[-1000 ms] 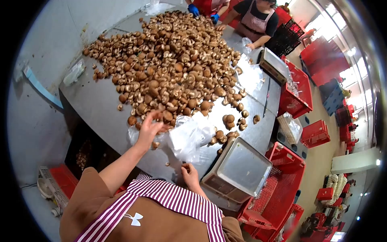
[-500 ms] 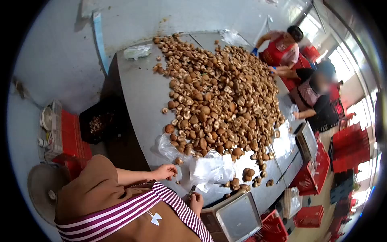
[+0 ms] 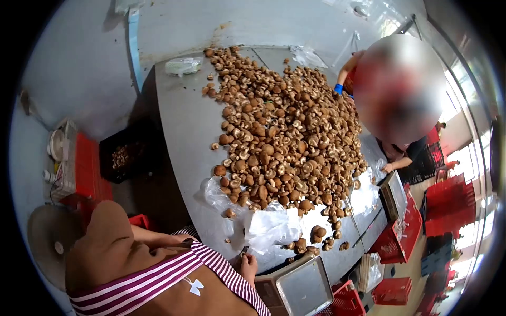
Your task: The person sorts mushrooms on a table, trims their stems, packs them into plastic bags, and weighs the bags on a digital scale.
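My left forearm (image 3: 158, 240) is drawn in against my body, and the striped apron (image 3: 224, 263) hides the fingers. Low at the table's near edge, my right hand (image 3: 248, 265) is closed around a small dark object (image 3: 244, 250) whose kind I cannot make out. Just beyond it lies a stack of white plastic bags (image 3: 271, 227). A large heap of brown shiitake mushrooms (image 3: 284, 137) covers much of the metal table (image 3: 184, 126). A few loose mushrooms (image 3: 318, 231) sit near the bags.
A weighing scale (image 3: 304, 287) stands right of my right hand, beside red crates (image 3: 348, 299). Across the heap, a co-worker's blue-gloved hand (image 3: 338, 89) and another person's bare hand (image 3: 388, 168) reach in. A black crate (image 3: 129, 155) holding scraps sits on the left.
My left hand has pulled back from the table toward my body, behind the apron. My right hand keeps the dark object beside the bags. The far co-workers have shifted slightly.
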{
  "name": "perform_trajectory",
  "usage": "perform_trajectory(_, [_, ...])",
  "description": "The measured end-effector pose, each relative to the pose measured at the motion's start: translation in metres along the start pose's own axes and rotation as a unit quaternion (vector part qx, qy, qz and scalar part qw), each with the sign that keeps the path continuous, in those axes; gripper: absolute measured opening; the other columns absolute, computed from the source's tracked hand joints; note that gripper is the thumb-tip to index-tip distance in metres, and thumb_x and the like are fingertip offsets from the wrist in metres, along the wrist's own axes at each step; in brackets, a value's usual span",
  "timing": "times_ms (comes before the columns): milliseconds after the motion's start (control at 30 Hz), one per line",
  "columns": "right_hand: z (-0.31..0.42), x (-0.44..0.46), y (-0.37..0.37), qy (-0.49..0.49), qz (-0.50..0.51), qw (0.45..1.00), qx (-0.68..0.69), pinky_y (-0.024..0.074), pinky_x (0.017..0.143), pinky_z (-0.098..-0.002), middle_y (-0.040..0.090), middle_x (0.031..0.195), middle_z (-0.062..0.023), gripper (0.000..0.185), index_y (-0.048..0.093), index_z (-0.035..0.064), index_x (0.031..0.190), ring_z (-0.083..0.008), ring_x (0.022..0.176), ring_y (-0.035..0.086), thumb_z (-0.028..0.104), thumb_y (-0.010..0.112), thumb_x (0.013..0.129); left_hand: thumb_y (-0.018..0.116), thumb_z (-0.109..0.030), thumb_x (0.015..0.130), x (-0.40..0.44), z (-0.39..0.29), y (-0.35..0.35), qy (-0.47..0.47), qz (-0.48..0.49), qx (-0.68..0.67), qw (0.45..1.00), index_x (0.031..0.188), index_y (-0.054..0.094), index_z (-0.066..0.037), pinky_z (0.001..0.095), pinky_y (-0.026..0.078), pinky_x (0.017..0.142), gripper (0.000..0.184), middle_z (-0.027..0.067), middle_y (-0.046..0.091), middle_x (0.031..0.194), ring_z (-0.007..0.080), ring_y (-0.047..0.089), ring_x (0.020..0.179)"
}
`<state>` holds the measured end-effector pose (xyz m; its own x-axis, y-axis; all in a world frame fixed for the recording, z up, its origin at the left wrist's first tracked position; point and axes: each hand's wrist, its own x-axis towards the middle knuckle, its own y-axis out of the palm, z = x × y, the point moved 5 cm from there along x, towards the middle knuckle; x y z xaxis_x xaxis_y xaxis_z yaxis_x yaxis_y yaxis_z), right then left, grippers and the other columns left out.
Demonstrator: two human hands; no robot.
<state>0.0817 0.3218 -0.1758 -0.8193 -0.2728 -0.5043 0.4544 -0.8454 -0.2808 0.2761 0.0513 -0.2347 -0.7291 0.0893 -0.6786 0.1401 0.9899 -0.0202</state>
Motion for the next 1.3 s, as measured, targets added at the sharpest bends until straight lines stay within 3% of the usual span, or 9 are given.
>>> perform_trajectory(133, [0.019,-0.01,0.001,-0.011,-0.015,0.999,-0.029,0.0486,0.079,-0.0298,0.068,0.093,-0.0113,0.02,0.064,-0.0028,0.104,-0.0172,0.086,0.062,0.011,0.055,0.094,0.061,-0.036,0.091,-0.026,-0.027,-0.019,0.019,-0.123,0.094,0.988,0.114,0.066,-0.008,0.035,0.05,0.083,0.037,0.01,0.068,0.109,0.0203,0.065,0.098])
perform_trajectory(267, [0.047,-0.024,-0.011,-0.028,-0.055,0.99,-0.13,0.049,0.081,-0.0411,0.067,0.096,-0.0214,0.025,0.065,0.0,0.102,-0.0348,0.091,0.065,0.021,0.062,0.09,0.058,-0.04,0.093,-0.034,-0.003,-0.066,-0.063,-0.341,-0.179,0.921,0.114,0.063,-0.008,0.0336,0.051,0.062,0.038,0.0074,0.064,0.095,0.0183,0.062,0.079])
perform_trajectory(400, [0.055,-0.03,-0.008,-0.102,-0.055,0.937,-0.329,0.0502,0.077,-0.0455,0.063,0.096,-0.0178,0.042,0.06,0.0036,0.1,-0.037,0.089,0.064,0.039,0.074,0.081,0.048,-0.055,0.095,-0.015,0.05,-0.148,-0.123,-0.513,-0.333,0.781,0.125,0.05,-0.013,0.0354,0.049,0.055,0.051,0.0064,0.057,0.1,0.0201,0.056,0.072])
perform_trajectory(533, [0.078,-0.037,-0.007,-0.109,-0.05,0.915,-0.385,0.0499,0.077,-0.0488,0.061,0.098,-0.0194,0.052,0.054,0.0031,0.104,-0.0398,0.091,0.063,0.044,0.073,0.08,0.04,-0.063,0.095,0.003,0.026,-0.219,-0.111,-0.572,-0.385,0.716,0.128,0.05,-0.014,0.0383,0.048,0.061,0.06,0.0046,0.059,0.105,0.0202,0.056,0.081])
perform_trajectory(567, [0.076,-0.034,-0.006,-0.106,-0.039,0.913,-0.393,0.0499,0.077,-0.0488,0.061,0.098,-0.0196,0.051,0.054,0.003,0.104,-0.0395,0.092,0.062,0.044,0.073,0.08,0.042,-0.062,0.095,-0.003,-0.011,-0.22,-0.085,-0.57,-0.401,0.712,0.135,0.046,-0.01,0.0416,0.051,0.076,0.066,0.0075,0.059,0.12,0.024,0.058,0.097])
perform_trajectory(600, [0.074,-0.031,-0.005,-0.105,-0.025,0.91,-0.401,0.05,0.078,-0.0488,0.061,0.099,-0.0199,0.051,0.054,0.003,0.103,-0.0393,0.093,0.062,0.044,0.073,0.08,0.042,-0.062,0.095,0.01,-0.017,-0.228,-0.083,-0.566,-0.4,0.716,0.135,0.046,-0.01,0.0416,0.051,0.076,0.066,0.0075,0.059,0.12,0.024,0.058,0.097])
perform_trajectory(667, [0.069,-0.027,-0.005,-0.104,-0.028,0.91,-0.4,0.0499,0.078,-0.0489,0.062,0.099,-0.0194,0.047,0.054,0.0036,0.102,-0.0386,0.093,0.063,0.041,0.073,0.08,0.043,-0.059,0.096,0.027,-0.019,-0.244,-0.042,-0.632,-0.415,0.653,0.139,0.041,0.005,0.0405,0.043,0.103,0.077,0.0184,0.051,0.138,0.0337,0.054,0.12])
perform_trajectory(767, [0.058,-0.019,-0.008,-0.095,-0.038,0.926,-0.363,0.0495,0.078,-0.0483,0.062,0.098,-0.0196,0.039,0.055,0.0035,0.101,-0.0393,0.091,0.063,0.034,0.071,0.082,0.042,-0.059,0.096,0.035,-0.013,-0.248,-0.086,-0.645,-0.379,0.658,0.138,0.043,0.006,0.0419,0.042,0.104,0.077,0.0223,0.05,0.137,0.0358,0.055,0.119])
perform_trajectory(1300, [0.068,-0.013,-0.012,-0.014,-0.017,0.949,-0.315,0.0491,0.08,-0.0464,0.066,0.098,-0.0189,0.04,0.058,0.0034,0.101,-0.0376,0.094,0.064,0.033,0.073,0.079,0.035,-0.067,0.093,0.041,-0.005,-0.249,-0.207,-0.721,-0.231,0.62,0.132,0.048,0.012,0.0452,0.039,0.105,0.089,0.0312,0.053,0.131,0.0434,0.053,0.121])
